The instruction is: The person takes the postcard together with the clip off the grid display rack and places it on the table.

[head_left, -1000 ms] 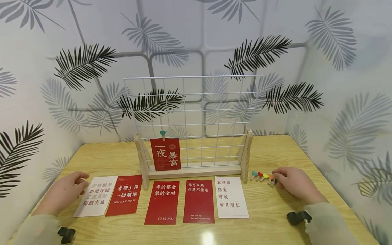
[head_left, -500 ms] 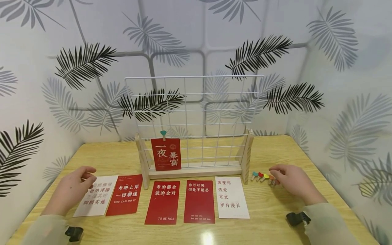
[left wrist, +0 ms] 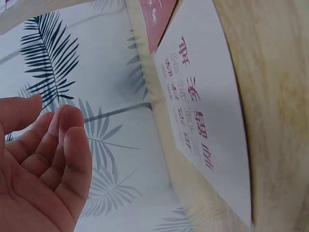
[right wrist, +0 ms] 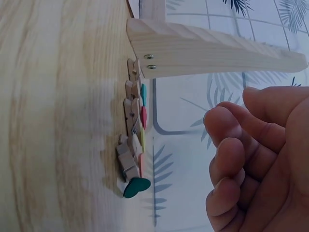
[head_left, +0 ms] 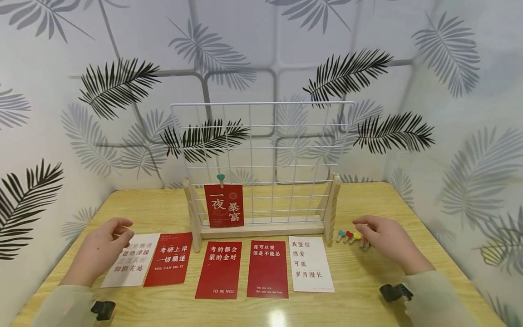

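My left hand (head_left: 100,250) hovers over the leftmost white card (head_left: 122,278) with its fingers loosely bent. Nothing lies in its palm in the left wrist view, and the card (left wrist: 212,96) rests on the table apart from it. Above a row of small wooden clothespins (head_left: 349,235) with coloured hearts is my right hand (head_left: 388,240). Its relaxed fingers hold nothing; in the right wrist view the clothespins (right wrist: 131,154) lie apart from the hand, one with a dark green heart. A red card (head_left: 224,217) hangs on the white wire grid (head_left: 261,103) from a teal heart clothespin (head_left: 221,178).
The grid stands in a wooden base (head_left: 263,231) at the table's middle. In front lie a red card (head_left: 166,274), another red card (head_left: 218,278), a third red card (head_left: 267,278) and a white card (head_left: 312,284). Leaf-patterned walls (head_left: 457,159) enclose the table's back and sides.
My left hand has moved right and slightly up, now covering part of the leftmost white card. My right hand has lifted a little and shifted left over the clothespins. The cards stay put.
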{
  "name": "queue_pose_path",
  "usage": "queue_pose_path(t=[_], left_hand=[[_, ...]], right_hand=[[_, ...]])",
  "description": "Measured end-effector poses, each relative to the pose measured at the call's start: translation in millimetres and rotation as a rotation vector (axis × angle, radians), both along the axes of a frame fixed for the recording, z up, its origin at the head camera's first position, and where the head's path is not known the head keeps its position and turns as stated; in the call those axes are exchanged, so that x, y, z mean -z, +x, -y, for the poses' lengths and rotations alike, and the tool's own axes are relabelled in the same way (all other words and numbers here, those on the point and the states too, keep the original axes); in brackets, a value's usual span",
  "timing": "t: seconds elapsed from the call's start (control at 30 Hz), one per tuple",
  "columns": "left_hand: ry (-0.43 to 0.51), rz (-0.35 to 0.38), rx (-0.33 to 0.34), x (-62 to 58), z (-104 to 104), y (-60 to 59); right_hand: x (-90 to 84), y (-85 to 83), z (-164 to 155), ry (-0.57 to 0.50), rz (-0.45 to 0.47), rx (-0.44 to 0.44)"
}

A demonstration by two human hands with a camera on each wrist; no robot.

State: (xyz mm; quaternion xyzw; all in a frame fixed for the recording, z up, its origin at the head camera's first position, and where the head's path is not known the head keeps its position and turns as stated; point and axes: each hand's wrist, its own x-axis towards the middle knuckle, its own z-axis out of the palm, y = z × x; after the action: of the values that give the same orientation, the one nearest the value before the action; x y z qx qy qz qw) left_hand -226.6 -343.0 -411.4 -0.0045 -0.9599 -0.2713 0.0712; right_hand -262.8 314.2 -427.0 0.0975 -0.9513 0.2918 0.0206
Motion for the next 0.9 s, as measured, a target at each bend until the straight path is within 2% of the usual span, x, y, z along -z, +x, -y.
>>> queue_pose_path(t=[0.27,0.5,0.9], left_hand=[[0.026,0.005,0.028,-1.7,-8,-0.3],[0.04,0.009,0.04,-5.1,-19,-1.4],[0.062,-0.036,0.122,-17.2,-43,-0.9]], right_hand=[[-5.9,1.6,10,-0.012,0.009,-0.014],[-11.8,0.8,22,-0.018,-0.026,-0.055],[-24.9,0.8,50,-0.038,-0.075,-0.11]])
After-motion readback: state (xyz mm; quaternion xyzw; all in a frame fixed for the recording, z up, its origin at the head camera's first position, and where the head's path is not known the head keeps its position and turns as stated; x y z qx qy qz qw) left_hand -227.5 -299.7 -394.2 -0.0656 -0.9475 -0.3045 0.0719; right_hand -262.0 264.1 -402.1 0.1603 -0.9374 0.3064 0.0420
